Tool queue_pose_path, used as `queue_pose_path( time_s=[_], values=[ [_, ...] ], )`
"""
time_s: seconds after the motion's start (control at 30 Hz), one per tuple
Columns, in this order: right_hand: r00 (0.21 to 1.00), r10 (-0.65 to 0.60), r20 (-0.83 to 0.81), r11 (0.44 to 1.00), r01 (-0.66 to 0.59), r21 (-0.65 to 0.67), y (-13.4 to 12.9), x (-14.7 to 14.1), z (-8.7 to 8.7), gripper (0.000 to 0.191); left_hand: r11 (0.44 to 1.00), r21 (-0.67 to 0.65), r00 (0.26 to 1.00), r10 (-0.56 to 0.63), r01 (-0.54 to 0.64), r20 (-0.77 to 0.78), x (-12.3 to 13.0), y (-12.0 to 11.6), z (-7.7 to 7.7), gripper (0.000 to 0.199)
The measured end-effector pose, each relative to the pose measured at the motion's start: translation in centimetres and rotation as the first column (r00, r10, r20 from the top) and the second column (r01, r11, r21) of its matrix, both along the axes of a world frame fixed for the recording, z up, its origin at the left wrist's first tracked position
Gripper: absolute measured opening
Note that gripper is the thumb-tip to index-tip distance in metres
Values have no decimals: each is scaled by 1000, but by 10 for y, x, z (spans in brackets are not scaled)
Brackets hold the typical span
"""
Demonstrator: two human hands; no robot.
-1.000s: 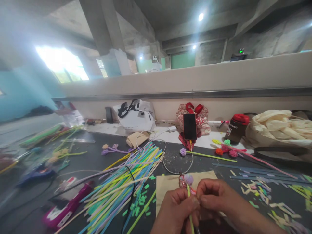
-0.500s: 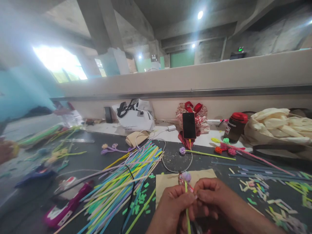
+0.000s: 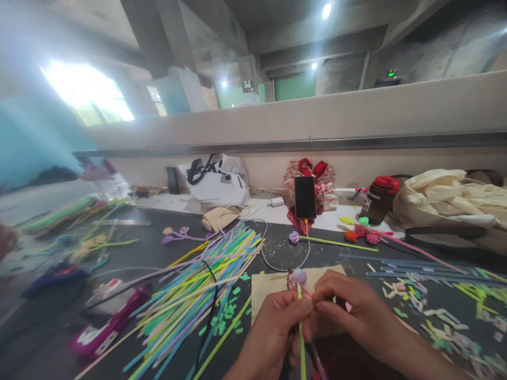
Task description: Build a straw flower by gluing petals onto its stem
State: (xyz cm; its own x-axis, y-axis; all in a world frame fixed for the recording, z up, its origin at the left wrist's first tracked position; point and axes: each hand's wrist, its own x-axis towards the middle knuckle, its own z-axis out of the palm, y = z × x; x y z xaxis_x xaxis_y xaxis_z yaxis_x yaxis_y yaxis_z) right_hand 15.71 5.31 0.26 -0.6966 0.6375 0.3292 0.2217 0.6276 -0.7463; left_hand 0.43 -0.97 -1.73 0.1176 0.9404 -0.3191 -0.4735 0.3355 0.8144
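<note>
My left hand [image 3: 273,319] is closed, pinching the yellow-green pipe cleaner stem [image 3: 302,348] of a flower with a purple fluffy head [image 3: 300,276]. The head sticks up above the fingers, and the stem runs down below them. Right beside it, my right hand [image 3: 350,302] has thumb and forefinger pinched together close to the stem. What those fingers hold, if anything, is too small to tell. Under both hands lies a sheet of brown paper [image 3: 263,287]. A thin clear rod and something red show dimly below the hands.
Many coloured pipe cleaners [image 3: 190,295] lie left of my hands, with green snippets [image 3: 225,316] beside them. Further left is a purple glue gun [image 3: 109,330]. A phone [image 3: 305,198] leans on a bag. Another purple flower [image 3: 293,238] lies behind the paper, and cut pieces [image 3: 451,330] are scattered right.
The whole view has shifted slightly. My right hand's fingers have moved a little against the stem, and its other fingers have shifted. My left hand keeps its pinch on the flower stem.
</note>
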Motion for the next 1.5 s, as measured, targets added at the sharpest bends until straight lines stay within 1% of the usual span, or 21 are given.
queue_pose_path(
  time_s=[0.13,0.23,0.3,0.37,0.43,0.5,0.57,0.63,0.7,0.73,0.83,0.87,0.97,1.07,1.17,1.3,1.4,1.5],
  values=[
    [999,-34,29,999,33,29,0,1,0,12,1000,17,1000,-17,17,-10,0,0,4,34],
    [998,-65,28,997,64,36,-2,0,1,14,999,48,999,23,-21,-49,1,1,7,33],
    [998,-65,22,997,64,41,-3,-1,2,14,997,58,995,63,-59,-79,2,1,8,31],
    [998,-61,15,997,60,46,-4,-1,2,15,996,59,993,76,-71,-94,1,0,9,29],
    [998,-66,11,997,65,29,-3,0,2,13,996,62,994,61,-56,-90,-2,0,9,27],
    [994,-107,25,994,108,-31,-1,4,0,11,996,49,994,75,-71,-76,-7,1,11,24],
    [984,-149,101,985,156,-67,3,11,-2,12,993,23,992,118,-118,-44,-14,3,13,23],
    [957,-164,240,985,174,-19,6,19,-6,14,987,8,987,161,-161,-6,-20,5,16,23],
    [916,-147,373,989,126,80,8,24,-11,12,986,17,986,164,-164,26,-23,6,18,23],
    [897,-134,422,988,90,122,7,24,-13,14,987,23,986,160,-161,37,-24,6,19,24],
    [858,-100,503,981,1,192,7,20,-22,33,988,33,987,149,-151,63,-22,5,20,25],
    [851,-93,517,980,-13,198,8,17,-25,34,988,34,987,147,-150,69,-22,4,19,24],
    [848,-76,525,980,-33,195,11,6,-34,32,989,45,987,139,-142,75,-22,3,17,25],
    [847,-65,527,982,-38,184,14,-1,-39,31,991,36,989,124,-127,74,-24,3,15,29],
    [857,-54,513,985,-40,170,16,-1,-35,32,990,22,988,139,-141,65,-25,3,14,29],
    [883,-26,469,988,-49,146,18,7,-25,24,974,34,974,223,-224,48,-23,7,11,31],
    [910,5,415,993,-54,107,22,13,-20,20,956,29,953,294,-292,-69,-21,17,-1,32],
    [908,5,418,993,-52,103,25,15,-21,21,936,0,925,347,-351,-158,-22,27,-20,29]
  ],
)
